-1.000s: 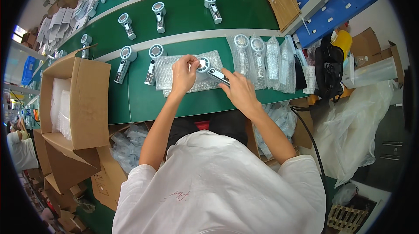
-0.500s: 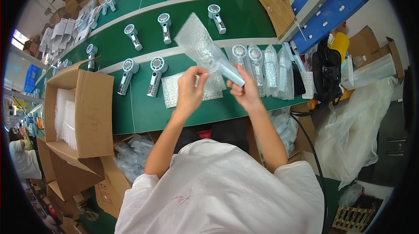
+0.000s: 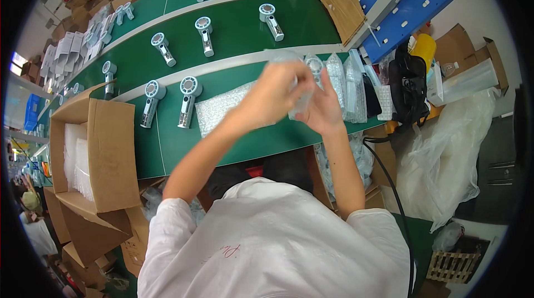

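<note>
Since half a second ago, your left hand (image 3: 278,87) has swung right and farther over the table (image 3: 173,145), and is now right up by your right hand (image 3: 322,109). The bubble bag (image 3: 283,56) with the fan in it stood out toward the far left then, in plain sight; now it's mostly hidden behind your hands, a blurry bit showing beyond your left fingers and another between the hands. A second ago that fan was bare, over the flat bubble bags (image 3: 214,114); those still lie left of your hands, part covered by your left forearm. Your left fingers are curled but smeared by motion, can't tell if they pinch the bag. Your right hand has its palm turned left, fingers loosely up, thumb apart, the bag beside it; can't tell how firm the hold is. The two unbagged fans (image 3: 190,100) on the near left haven't moved. Room: the right is tight, with the row of wrapped fans (image 3: 335,78) just beside your right hand, then the dark phone (image 3: 371,96). Bare green runs from the flat bags to the near edge, and between the near fans and the cardboard box (image 3: 114,156) at left. On the far side, the pale strip (image 3: 222,64) crosses, with open green beyond it between the spaced-out fans.
</note>
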Tool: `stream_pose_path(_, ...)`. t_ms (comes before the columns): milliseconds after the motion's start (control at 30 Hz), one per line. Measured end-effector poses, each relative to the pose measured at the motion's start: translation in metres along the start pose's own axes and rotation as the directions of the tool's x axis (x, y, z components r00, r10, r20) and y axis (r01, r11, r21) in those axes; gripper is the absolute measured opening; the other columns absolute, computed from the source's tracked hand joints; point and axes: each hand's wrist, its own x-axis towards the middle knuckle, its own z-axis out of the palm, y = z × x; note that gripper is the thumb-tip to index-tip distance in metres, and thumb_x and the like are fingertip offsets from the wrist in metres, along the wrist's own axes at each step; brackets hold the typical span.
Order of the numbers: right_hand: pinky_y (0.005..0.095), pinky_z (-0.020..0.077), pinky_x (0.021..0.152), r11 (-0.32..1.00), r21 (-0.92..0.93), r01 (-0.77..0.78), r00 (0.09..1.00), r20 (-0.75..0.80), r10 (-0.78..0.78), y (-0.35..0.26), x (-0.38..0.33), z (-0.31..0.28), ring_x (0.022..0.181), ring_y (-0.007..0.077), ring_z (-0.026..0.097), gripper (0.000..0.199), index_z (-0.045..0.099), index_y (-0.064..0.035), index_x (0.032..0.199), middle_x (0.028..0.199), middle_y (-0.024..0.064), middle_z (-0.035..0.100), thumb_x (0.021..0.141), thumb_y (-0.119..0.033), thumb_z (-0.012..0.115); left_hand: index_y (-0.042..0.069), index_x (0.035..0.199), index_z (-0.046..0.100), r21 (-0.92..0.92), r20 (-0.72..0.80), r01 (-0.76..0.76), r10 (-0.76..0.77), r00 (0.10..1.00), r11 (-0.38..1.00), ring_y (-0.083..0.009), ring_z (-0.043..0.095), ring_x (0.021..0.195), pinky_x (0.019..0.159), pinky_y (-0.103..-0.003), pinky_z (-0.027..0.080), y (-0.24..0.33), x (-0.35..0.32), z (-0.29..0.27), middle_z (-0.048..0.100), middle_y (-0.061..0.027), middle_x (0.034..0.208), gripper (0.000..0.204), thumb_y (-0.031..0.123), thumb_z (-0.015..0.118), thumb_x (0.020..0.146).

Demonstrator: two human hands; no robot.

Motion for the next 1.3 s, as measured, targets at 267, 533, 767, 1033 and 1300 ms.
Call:
stream_pose_path(267,0.0257,0.05,0.058,0.537,-0.839,0.087,0.994,0.034,-0.108,0.032,0.039,-0.04,0.077,0.0207,0.066,0.048,0.055,-0.0248,0.14,0.093,0.0071,0.062,0.094,-0.03,0.067,0.003,0.103,0.062,0.228,-0.592,0.244,-0.064,0.803,0.943,-0.0289,0.054,0.092,0.085,-0.039,0.042,-0.153,-0.067,0.045,0.059,-0.0116,0.103,0.018,0.013,0.063,0.088)
stream_pose_path(533,0.0468,0.0545,0.076,-0.653,-0.751,-0.098,0.965,0.089,-0.247,0.06,0.044,-0.023,0.088,0.0338,0.067,0.044,0.064,-0.0251,0.131,0.114,0.0097,0.066,0.087,-0.024,0.069,0.005,0.105,0.061,0.695,-0.301,0.368,-0.215,0.929,0.618,-0.0293,0.048,0.089,0.085,-0.039,0.037,-0.166,-0.126,0.039,0.052,-0.0119,0.097,0.034,0.034,0.067,0.087)
stream_pose_path(767,0.0388,0.0489,0.095,-0.127,-0.967,0.223,0.804,0.256,-0.536,-0.038,0.162,-0.008,0.105,0.033,0.063,0.033,0.068,-0.0001,0.115,0.122,0.015,0.065,0.086,-0.016,0.066,0.007,0.099,0.06,0.684,-0.181,0.295,-0.237,0.955,0.667,-0.0272,0.044,0.087,0.084,-0.039,0.035,-0.131,-0.156,0.024,0.049,-0.0108,0.094,0.035,0.038,0.069,0.085)
stream_pose_path(1033,0.0463,0.0514,0.089,-0.158,-0.955,-0.249,0.753,-0.089,-0.652,-0.075,0.293,-0.104,0.099,0.0368,0.063,0.047,0.06,0.0025,0.122,0.11,0.0183,0.062,0.085,-0.025,0.071,0.009,0.095,0.056,0.603,-0.159,0.349,-0.321,0.934,0.717,-0.0273,0.041,0.087,0.084,-0.041,0.033,-0.089,-0.166,0.041,0.046,-0.0107,0.096,0.036,0.036,0.075,0.081)
stream_pose_path(1300,0.0293,0.0533,0.072,0.945,-0.04,0.326,0.945,-0.028,-0.327,-0.008,0.091,-0.044,0.09,0.017,0.061,0.042,0.05,-0.0019,0.137,0.12,0.0107,0.061,0.102,-0.022,0.058,0.008,0.095,0.054,0.595,-0.236,0.349,-0.258,0.937,0.724,-0.0294,0.039,0.085,0.081,-0.043,0.032,-0.091,-0.19,0.074,0.045,-0.0121,0.096,0.039,0.036,0.075,0.079)
